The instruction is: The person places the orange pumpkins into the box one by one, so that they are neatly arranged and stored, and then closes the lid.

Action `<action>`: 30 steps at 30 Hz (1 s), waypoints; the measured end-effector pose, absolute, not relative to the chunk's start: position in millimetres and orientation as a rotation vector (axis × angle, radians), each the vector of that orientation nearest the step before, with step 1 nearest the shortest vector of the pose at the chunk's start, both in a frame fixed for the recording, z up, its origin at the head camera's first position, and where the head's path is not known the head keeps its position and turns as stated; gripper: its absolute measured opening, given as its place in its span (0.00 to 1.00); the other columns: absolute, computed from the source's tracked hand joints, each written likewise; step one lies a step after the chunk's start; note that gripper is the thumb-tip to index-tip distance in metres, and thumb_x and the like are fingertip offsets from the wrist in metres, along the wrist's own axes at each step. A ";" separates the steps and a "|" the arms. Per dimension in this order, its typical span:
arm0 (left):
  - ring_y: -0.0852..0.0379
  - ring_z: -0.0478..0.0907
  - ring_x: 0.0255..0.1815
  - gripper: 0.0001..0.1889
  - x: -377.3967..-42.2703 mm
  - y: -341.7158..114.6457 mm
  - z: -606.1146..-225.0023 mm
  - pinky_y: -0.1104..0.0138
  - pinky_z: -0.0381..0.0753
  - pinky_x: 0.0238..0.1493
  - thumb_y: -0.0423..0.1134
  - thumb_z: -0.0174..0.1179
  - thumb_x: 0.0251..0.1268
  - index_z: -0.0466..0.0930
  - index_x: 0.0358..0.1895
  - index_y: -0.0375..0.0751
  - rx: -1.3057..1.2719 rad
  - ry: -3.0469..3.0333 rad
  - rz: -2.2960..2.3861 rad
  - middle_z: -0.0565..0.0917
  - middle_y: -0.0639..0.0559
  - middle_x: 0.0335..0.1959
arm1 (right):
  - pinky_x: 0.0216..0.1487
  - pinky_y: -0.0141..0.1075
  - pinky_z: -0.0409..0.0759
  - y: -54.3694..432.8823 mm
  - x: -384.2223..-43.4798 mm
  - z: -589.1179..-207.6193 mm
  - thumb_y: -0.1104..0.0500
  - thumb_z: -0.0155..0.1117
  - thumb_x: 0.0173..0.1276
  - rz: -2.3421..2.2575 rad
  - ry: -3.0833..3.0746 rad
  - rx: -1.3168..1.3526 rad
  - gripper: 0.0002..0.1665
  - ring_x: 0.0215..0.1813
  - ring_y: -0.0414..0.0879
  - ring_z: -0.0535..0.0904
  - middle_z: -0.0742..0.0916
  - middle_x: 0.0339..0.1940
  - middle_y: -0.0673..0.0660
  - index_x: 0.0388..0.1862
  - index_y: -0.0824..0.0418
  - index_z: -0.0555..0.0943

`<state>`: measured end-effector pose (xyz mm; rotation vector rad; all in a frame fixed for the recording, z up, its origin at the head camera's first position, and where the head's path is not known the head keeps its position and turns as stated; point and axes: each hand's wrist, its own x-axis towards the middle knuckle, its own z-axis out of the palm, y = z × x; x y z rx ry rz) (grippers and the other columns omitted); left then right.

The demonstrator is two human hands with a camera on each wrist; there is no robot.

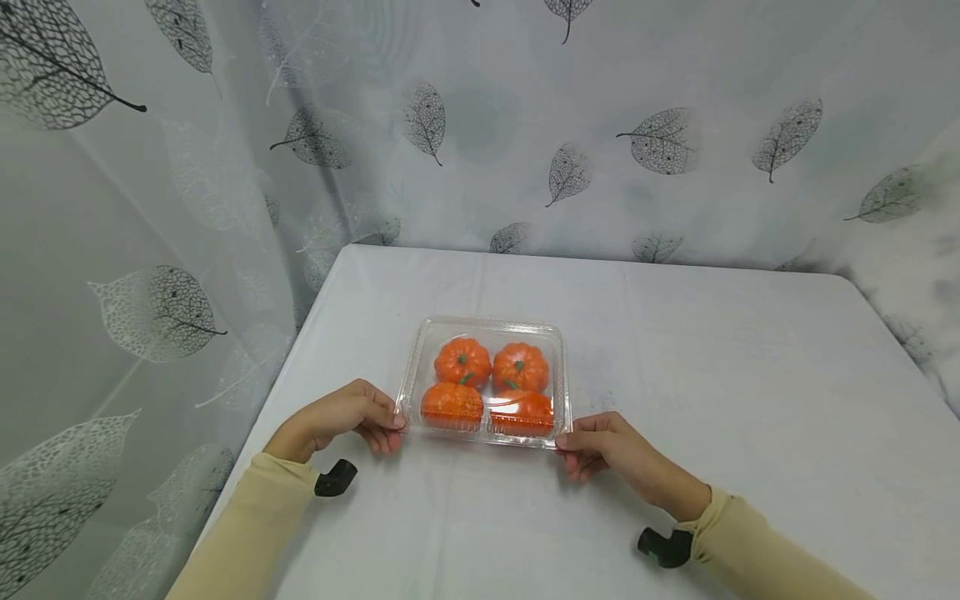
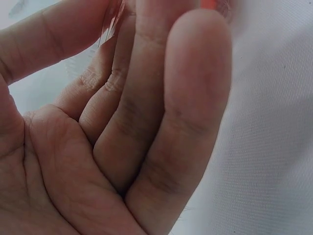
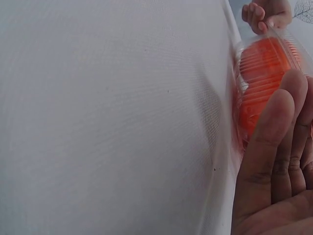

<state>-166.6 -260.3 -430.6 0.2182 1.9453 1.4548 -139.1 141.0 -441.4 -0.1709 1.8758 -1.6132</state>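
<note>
A clear plastic clamshell box (image 1: 560, 367) lies on the white-covered table, its lid down over several small orange pumpkins (image 1: 520, 367) with green stems. My left hand (image 1: 360, 414) pinches the box's near left corner between thumb and fingers. At the near right corner, my right hand (image 1: 618, 454) grips the rim in the same way. In the left wrist view, a sliver of clear plastic (image 2: 111, 24) shows between thumb and fingers. The right wrist view shows the ribbed front of the box (image 3: 239, 73), with the orange pumpkins behind it.
White cloth covers the table (image 1: 735, 375) under the box. A pale curtain (image 1: 495, 125) printed with dark leaf skeletons hangs behind the table and down its left side. Each wrist carries a small black device (image 1: 336, 478) by the yellow sleeve (image 1: 251, 521).
</note>
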 end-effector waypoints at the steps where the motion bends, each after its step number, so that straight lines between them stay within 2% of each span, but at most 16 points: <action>1: 0.56 0.82 0.22 0.16 -166.8 -260.4 -430.8 0.62 0.84 0.30 0.35 0.65 0.63 0.83 0.37 0.18 0.220 1.946 1.455 0.86 0.43 0.25 | 0.35 0.37 0.84 141.0 -139.1 -441.4 0.55 0.64 0.72 -1.615 1.874 -0.176 0.21 0.28 0.44 0.80 0.84 0.24 0.54 0.36 0.77 0.79; 8: 0.55 0.82 0.23 0.16 -167.1 -261.5 -430.7 0.61 0.84 0.31 0.36 0.65 0.64 0.83 0.37 0.19 0.218 1.953 1.446 0.86 0.43 0.25 | 0.35 0.37 0.85 141.3 -138.2 -442.7 0.55 0.64 0.72 -1.633 1.860 -0.176 0.20 0.28 0.44 0.81 0.85 0.24 0.54 0.36 0.76 0.80; 13: 0.55 0.82 0.24 0.14 -167.1 -261.1 -428.8 0.59 0.85 0.32 0.36 0.65 0.64 0.84 0.34 0.23 0.226 1.955 1.439 0.86 0.43 0.25 | 0.36 0.39 0.85 141.3 -137.1 -445.1 0.55 0.64 0.73 -1.644 1.874 -0.182 0.23 0.31 0.46 0.83 0.85 0.26 0.55 0.39 0.80 0.79; 22: 0.53 0.83 0.25 0.12 -167.6 -263.1 -423.7 0.58 0.85 0.33 0.37 0.63 0.64 0.86 0.33 0.27 0.231 1.957 1.419 0.87 0.41 0.27 | 0.36 0.40 0.86 140.6 -136.9 -445.6 0.54 0.63 0.74 -1.623 1.912 -0.185 0.23 0.35 0.48 0.84 0.87 0.28 0.58 0.41 0.79 0.81; 30: 0.44 0.86 0.32 0.13 -170.8 -271.5 -416.7 0.56 0.85 0.36 0.41 0.62 0.66 0.89 0.33 0.33 0.253 2.050 1.273 0.88 0.41 0.30 | 0.37 0.44 0.86 148.4 -139.6 -440.3 0.54 0.60 0.76 -1.548 1.972 -0.237 0.22 0.34 0.51 0.85 0.88 0.30 0.62 0.41 0.75 0.85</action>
